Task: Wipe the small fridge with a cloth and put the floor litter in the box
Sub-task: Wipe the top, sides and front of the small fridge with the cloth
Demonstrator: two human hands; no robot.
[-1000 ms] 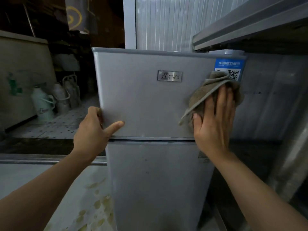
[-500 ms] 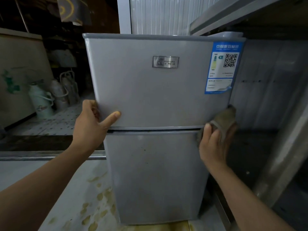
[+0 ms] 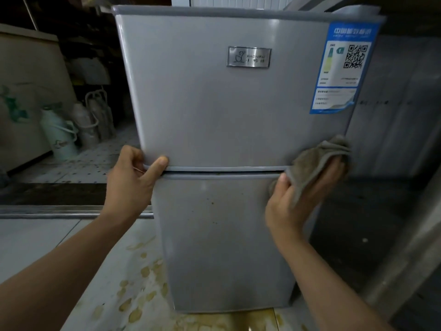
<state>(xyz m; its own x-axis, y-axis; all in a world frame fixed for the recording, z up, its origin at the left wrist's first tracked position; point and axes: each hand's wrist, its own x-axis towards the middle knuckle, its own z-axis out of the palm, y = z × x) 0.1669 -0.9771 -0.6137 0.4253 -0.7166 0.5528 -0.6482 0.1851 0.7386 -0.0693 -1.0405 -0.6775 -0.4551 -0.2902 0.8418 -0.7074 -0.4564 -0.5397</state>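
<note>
A small grey two-door fridge (image 3: 222, 120) stands in front of me, with a metal badge on the upper door and a blue energy label (image 3: 343, 68) at its upper right. My left hand (image 3: 131, 180) grips the lower left corner of the upper door, thumb along the seam between the doors. My right hand (image 3: 300, 194) holds a grey-brown cloth (image 3: 317, 161) against the right end of that seam. The lower door shows small brown specks. No box or litter is in view.
Yellow-brown stains (image 3: 143, 283) mark the pale floor left of the fridge and under its front. Thermos jugs (image 3: 62, 137) stand at the back left beside a pale chest. A metal sill (image 3: 59, 211) crosses the floor. A dark metal structure (image 3: 393, 139) flanks the fridge's right.
My right hand has wiped the cloth down from the blue label to the seam at the fridge's right edge. My left hand slid slightly lower on the door corner. The view has moved closer.
</note>
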